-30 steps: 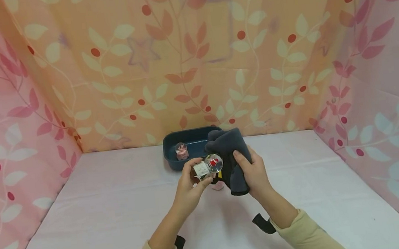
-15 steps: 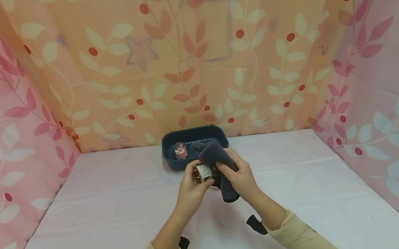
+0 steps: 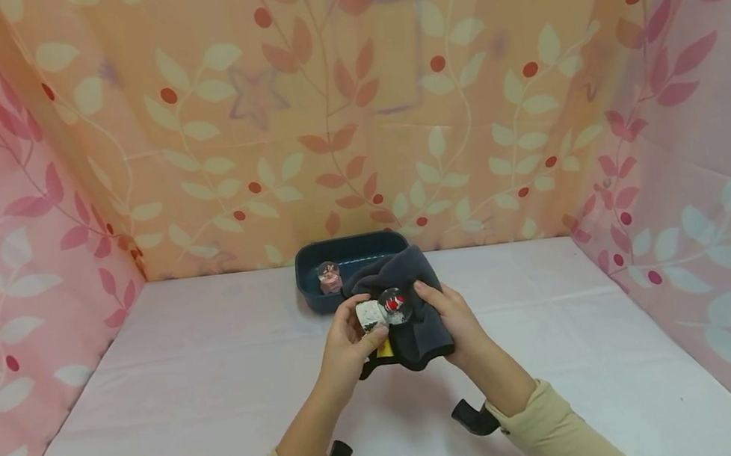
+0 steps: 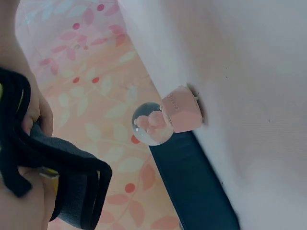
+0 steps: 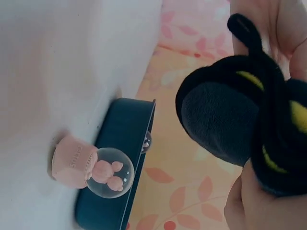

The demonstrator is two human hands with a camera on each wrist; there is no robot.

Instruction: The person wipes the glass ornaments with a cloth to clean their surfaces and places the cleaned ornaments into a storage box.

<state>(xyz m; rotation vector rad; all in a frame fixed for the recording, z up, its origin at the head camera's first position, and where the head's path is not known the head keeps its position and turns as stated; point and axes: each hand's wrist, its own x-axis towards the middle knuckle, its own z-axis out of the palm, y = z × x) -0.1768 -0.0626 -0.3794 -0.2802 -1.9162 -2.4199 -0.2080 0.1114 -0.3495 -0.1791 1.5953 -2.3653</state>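
My left hand grips the white base of a small snow globe with a red figure inside, its glass turned to the right. A dark grey cloth with black edging and a yellow patch lies behind and under the globe. My right hand holds this cloth by its right side, thumb on top. In the left wrist view the cloth hangs in folds near the left hand and hides the globe. The right wrist view shows the cloth bunched between both hands.
Behind the hands stands a dark blue bin holding a pink snow globe. Another pink snow globe stands on the white table in front of the bin, hidden by the cloth in the head view. Patterned fabric walls enclose the table.
The cloth in my right hand moved left over the globe's glass, covering it, then drew back and spread out behind it. The glass shows again; my left hand stayed nearly in place.
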